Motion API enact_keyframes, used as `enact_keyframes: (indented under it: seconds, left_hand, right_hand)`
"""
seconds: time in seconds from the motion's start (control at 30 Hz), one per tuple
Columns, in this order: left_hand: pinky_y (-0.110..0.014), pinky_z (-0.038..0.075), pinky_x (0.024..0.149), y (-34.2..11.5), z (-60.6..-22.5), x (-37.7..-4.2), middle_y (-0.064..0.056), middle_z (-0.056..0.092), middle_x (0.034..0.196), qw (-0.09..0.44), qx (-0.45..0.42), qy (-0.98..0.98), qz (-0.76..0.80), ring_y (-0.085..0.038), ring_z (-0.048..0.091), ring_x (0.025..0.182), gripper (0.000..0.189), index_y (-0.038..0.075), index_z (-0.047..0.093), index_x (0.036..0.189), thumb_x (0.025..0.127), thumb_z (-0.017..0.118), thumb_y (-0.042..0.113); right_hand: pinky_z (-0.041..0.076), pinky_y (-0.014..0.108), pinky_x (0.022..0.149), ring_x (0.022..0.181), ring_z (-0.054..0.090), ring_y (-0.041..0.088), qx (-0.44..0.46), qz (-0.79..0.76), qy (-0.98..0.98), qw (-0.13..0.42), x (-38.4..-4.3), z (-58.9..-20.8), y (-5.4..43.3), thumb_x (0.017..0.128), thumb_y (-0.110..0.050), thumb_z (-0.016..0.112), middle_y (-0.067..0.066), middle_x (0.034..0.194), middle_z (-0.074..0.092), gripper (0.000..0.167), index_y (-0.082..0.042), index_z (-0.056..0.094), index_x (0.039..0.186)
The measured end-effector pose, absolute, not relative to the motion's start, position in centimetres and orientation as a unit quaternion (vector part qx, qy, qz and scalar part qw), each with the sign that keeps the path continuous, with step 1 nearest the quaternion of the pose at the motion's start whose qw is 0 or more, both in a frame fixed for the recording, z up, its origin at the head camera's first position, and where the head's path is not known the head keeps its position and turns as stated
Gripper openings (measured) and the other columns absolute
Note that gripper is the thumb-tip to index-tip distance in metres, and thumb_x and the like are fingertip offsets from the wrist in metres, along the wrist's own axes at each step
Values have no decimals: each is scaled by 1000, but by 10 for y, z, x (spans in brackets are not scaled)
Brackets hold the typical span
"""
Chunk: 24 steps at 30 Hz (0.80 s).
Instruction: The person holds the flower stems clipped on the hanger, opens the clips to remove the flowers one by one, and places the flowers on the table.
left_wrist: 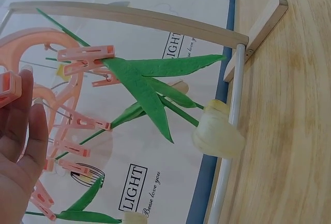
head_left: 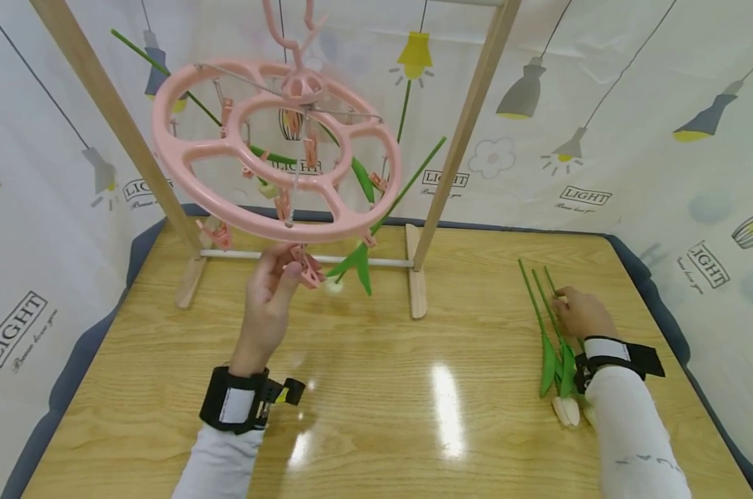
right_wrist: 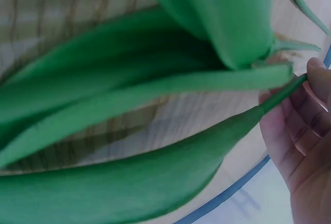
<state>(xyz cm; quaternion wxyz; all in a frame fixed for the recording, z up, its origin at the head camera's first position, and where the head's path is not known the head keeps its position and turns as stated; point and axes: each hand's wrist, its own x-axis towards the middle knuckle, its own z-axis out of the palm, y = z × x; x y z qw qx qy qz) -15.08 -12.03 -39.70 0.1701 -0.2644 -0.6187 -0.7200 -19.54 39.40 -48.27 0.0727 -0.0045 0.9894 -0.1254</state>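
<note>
In the head view my left hand (head_left: 265, 301) pinches a pink clothespin (head_left: 310, 274) hanging from the front rim of a round pink drying hanger (head_left: 226, 208). In the left wrist view that clothespin (left_wrist: 9, 87) shows at the left edge by the fingertips. Other clips hold white tulips with green leaves, such as the near tulip (left_wrist: 217, 131), head down. On the right of the table, my right hand (head_left: 583, 313) holds a tulip by its green stem (right_wrist: 282, 95), between thumb and fingers. Beside it lie more tulips (head_left: 566, 410), their white heads toward me.
A wooden frame (head_left: 466, 132) with feet (head_left: 417, 294) and a white lower bar (head_left: 382, 261) stands at the back of the wooden table (head_left: 376, 416). Behind it hangs a white cloth (head_left: 638, 83) printed with lamps.
</note>
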Motion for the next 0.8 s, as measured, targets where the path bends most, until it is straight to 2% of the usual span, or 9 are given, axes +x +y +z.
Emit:
enact_keyframes:
  seconds: [0.1,0.17,0.33,0.47,0.63,0.7,0.8]
  left_hand:
    - [-19,56,80,-121,-397,-151,0,61,102,171,-265,-619,-720,-9,63,89,26,9,50,127,105,47,24]
    - [-19,56,80,-121,-397,-151,1,61,102,172,-266,-619,-719,-9,63,89,23,16,50,127,106,47,24]
    - [-19,56,81,-121,-397,-151,0,61,102,172,-270,-613,-722,-9,63,90,25,14,50,128,105,47,24]
    - [-20,57,81,-120,-397,-151,-1,61,102,170,-272,-608,-726,-10,63,90,27,13,50,129,105,47,24]
    - [-20,57,81,-120,-397,-151,-1,61,102,171,-273,-608,-725,-10,64,90,29,10,50,130,105,48,25]
    - [-20,57,81,-120,-397,-151,-1,61,102,172,-274,-610,-723,-10,64,90,31,5,49,130,105,47,24]
    - [-20,56,80,-120,-396,-151,-1,61,102,172,-276,-611,-722,-10,64,90,30,7,49,131,105,47,24]
  right_hand:
    - [37,32,49,52,52,22,-2,-131,988,76,-197,-487,392,104,-14,47,21,69,64,39,15,49,129]
    - [42,35,51,57,58,26,-3,-131,989,74,-199,-490,391,103,-13,48,26,78,67,38,15,50,129]
    - [50,43,58,72,66,38,-13,-129,989,67,-201,-495,391,102,-11,51,37,97,65,37,15,48,128]
    - [52,48,62,77,66,44,-22,-126,990,57,-198,-494,389,101,-10,52,38,99,64,37,16,48,127]
    - [50,48,61,78,65,43,-17,-128,990,60,-195,-489,385,101,-11,52,38,99,64,39,16,47,129]
    - [50,47,62,79,65,44,-13,-131,989,67,-194,-489,385,102,-12,51,38,102,64,40,15,46,131]
    - [52,52,68,88,64,48,-11,-132,988,83,-195,-488,387,104,-16,49,40,109,62,43,14,44,134]
